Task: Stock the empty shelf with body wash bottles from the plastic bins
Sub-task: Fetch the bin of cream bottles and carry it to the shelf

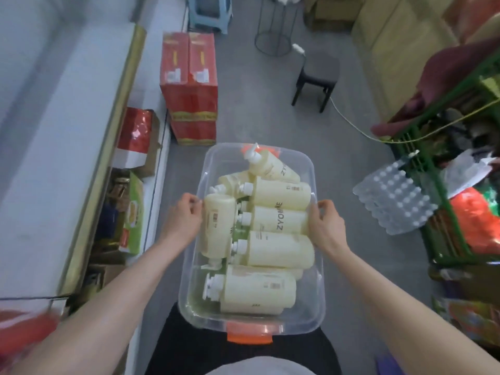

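Both arms extended forward. Left hand [184,215] and right hand [328,226], fingers curled, grip opposite rims of the clear bin [318,307]. Bottles [273,253] lie inside.

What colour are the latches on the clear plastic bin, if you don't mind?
Orange latches, clearest in the head view.

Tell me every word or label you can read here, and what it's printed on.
"ZYOM", a smeared letter, then "E": on the middle bottle lying in the clear bin.
"ZY", the rest hidden: on the tilted bottle at the bin's far end.
Small stickers on several bottles: too small to read.
Red boxes on the floor: print too blurred to read.
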Motion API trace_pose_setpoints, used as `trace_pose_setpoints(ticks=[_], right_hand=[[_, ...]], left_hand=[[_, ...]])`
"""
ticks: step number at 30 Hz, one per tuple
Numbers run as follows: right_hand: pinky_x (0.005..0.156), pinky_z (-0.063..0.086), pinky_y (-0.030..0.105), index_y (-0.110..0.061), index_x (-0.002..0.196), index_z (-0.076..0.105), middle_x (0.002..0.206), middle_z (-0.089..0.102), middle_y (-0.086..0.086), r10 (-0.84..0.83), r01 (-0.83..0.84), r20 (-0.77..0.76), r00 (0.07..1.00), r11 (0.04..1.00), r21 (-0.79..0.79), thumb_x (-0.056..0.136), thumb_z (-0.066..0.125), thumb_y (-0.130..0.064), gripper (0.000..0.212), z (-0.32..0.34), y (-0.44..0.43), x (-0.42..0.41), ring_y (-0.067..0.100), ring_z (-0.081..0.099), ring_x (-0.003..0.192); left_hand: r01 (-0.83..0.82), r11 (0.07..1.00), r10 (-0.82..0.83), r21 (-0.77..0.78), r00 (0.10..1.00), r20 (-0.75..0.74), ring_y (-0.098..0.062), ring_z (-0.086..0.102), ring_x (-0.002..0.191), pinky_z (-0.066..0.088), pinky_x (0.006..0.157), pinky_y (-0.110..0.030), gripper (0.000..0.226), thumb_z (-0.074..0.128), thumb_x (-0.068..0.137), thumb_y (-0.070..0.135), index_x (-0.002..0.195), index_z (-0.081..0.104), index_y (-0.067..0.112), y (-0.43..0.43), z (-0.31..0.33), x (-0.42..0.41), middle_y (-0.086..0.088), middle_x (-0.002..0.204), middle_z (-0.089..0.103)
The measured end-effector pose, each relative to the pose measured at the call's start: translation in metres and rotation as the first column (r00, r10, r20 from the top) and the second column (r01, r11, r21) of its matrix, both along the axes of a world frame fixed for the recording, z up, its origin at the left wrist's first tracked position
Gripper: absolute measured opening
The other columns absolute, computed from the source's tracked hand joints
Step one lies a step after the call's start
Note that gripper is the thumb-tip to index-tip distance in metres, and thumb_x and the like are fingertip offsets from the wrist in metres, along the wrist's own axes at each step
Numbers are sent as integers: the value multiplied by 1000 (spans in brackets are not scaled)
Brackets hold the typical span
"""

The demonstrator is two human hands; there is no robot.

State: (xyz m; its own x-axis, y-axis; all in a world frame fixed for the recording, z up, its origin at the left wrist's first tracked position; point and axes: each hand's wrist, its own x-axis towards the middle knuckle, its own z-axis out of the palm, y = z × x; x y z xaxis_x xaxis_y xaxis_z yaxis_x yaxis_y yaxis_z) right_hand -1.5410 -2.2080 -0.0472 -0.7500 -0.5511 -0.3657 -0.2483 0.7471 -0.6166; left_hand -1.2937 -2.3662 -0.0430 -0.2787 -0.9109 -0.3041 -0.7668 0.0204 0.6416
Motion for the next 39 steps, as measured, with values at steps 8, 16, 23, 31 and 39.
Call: trace_pose_setpoints(ticks=[8,16,23,31,39], right_hand=[[76,46,39,-19,113,50,99,63,8,-17,16,-77,997,1000,-18,100,34,-46,33,7,-226,-119,32,58,93],[76,48,41,-21,110,46,95,61,5,40,-40,-22,999,999,-25,101,30,-49,34,6,-438,-193,29,56,91],[79,50,42,-21,109,44,98,60,6,202,-202,26,979,979,14,100,32,-39,23,-14,-630,-257,30,58,91],[83,50,43,-23,107,43,98,61,7,267,-268,26,963,962,44,99,35,-39,20,-22,-809,-276,33,59,94],[86,48,46,-17,111,45,101,61,11,189,-192,54,981,979,70,100,32,-39,27,-40,-920,-254,36,56,97]], left_hand=[[-24,1000,23,-14,999,-44,-23,58,92,40,75,-31,23,44,100,26,110,57,10,-225,-9,-115,-8,108,65],[-70,997,69,-27,997,-15,-18,62,86,47,69,-31,20,44,99,29,105,58,15,-429,1,-189,-3,101,67],[-177,982,181,-58,980,79,-28,63,92,47,74,-35,24,44,100,30,105,58,11,-582,-4,-232,-11,104,68],[-293,956,293,14,956,33,-21,60,84,45,72,-33,24,44,98,35,106,56,15,-733,-28,-238,1,97,63],[-209,978,211,-23,974,79,-21,55,86,42,72,-31,27,42,101,30,113,56,10,-865,-35,-230,-7,108,64]])
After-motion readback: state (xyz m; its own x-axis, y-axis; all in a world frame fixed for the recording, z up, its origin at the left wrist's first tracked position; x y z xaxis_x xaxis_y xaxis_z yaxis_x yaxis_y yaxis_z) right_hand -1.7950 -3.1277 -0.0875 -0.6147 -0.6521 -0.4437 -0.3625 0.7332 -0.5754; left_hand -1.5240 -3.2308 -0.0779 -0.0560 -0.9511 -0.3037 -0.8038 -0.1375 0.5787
